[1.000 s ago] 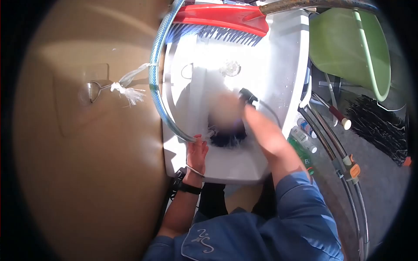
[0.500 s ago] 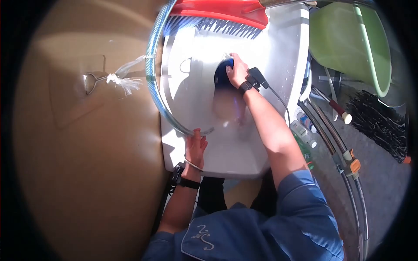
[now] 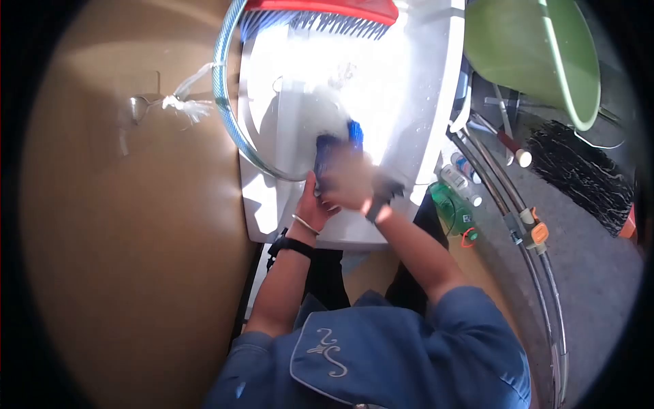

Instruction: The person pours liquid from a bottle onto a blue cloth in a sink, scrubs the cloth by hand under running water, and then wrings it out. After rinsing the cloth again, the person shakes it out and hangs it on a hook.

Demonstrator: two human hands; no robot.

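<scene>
Right hand, smeared by motion blur, sits low inside the white moulded plastic sink. Its fingers are curled around a small dark blue object that sticks out above the knuckles toward the middle of the basin. The blur hides what the object is. A black band with a small black unit sits on that wrist, which lies over the sink's near rim.

Just beside it, partly tucked under it, the left hand rests on the near rim, fingers pointing into the basin. The end of a translucent blue-green braided hose arrives right at those fingers. I cannot tell whether they are closed on it, because the other hand covers them. A thin bangle and a black watch ring that wrist.

From the hand, the hose arcs up along the sink's left edge. There a white plastic strip ties it to a metal hook on the brown wall panel.

Across the far end of the sink lies a red-backed broom head with blue bristles. To the right stands a large pale green plastic tub. Below it are several small plastic bottles and a bundle of grey pipes with an orange fitting.
</scene>
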